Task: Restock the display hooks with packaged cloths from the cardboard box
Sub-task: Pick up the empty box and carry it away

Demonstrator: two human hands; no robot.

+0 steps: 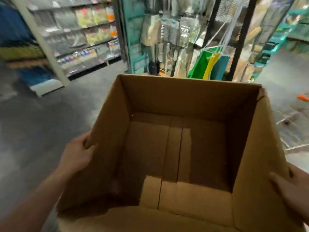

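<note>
Here the box is held up in front of the person, open top toward the camera, above a grey floor. The left hand grasps the box's left wall near the rim, thumb on the edge and palm on the outside. The right hand is pressed flat against the outside of the right wall, fingers spread; whether any fingers hook under the box cannot be told.

The interior is bare: only the bottom flaps and their seams show, with no packaged cloths lying on them. Judged from this, the unloading is done or nearly so, and what is left is likely to carry the box off. Whether every hook is filled cannot be confirmed, since the background is blurred.

Beyond the far rim stands a rack hung with pale packaged goods, and to its right hang green, yellow and teal cloths. Shelves of packaged stock run along the left; part of a wire cart shows at the right edge.

The box is plain brown corrugated card, its walls straight and clean, its flaps out of sight or folded down. Empty, it should be light and easily swung.
</note>
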